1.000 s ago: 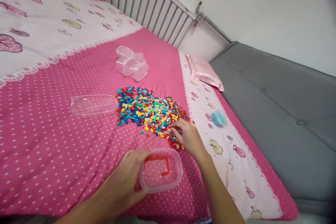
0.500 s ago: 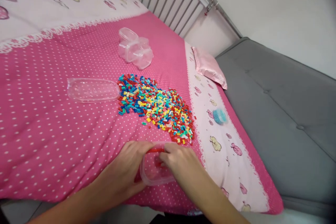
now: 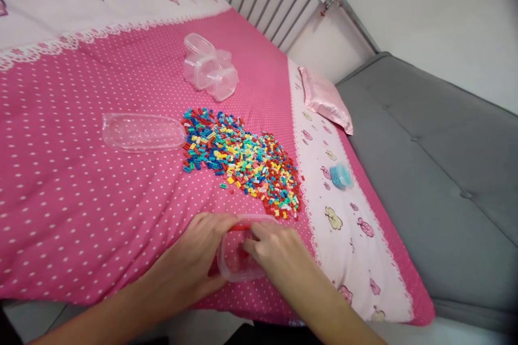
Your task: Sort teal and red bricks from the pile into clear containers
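From the head view, I see a person leaning over the bed with both bare hands close together near its front edge. The left hand (image 3: pixel 204 245) is closed around the left side of a clear plastic box (image 3: pixel 234 260), holding it tilted so its open mouth faces up toward the person, on the near side of a big heap of small colored pieces (image 3: pixel 243 161). The right hand (image 3: pixel 275 248) reaches over the box's right side, fingers bent down into it beside some red; the fingertips are partly hidden, so I can't tell whether they pinch a piece. A red strip (image 3: pixel 241 227) runs along the inside of the far wall. The heap mixes red, blue, yellow, green and white, each piece too small for me to read any marking on. At its left end, close against it, lies a long clear tray (image 3: pixel 143 133), with faint marks on it that I can't make out as letters. Farther back sits a cluster of clear containers (image 3: pixel 212 73), and off to the right a small tub (image 3: pixel 341 176) of something blue, any label too blurred to read. Beyond it, a shiny pink pillow (image 3: pixel 327 99) rests near the grey padded headboard (image 3: pixel 429 161).
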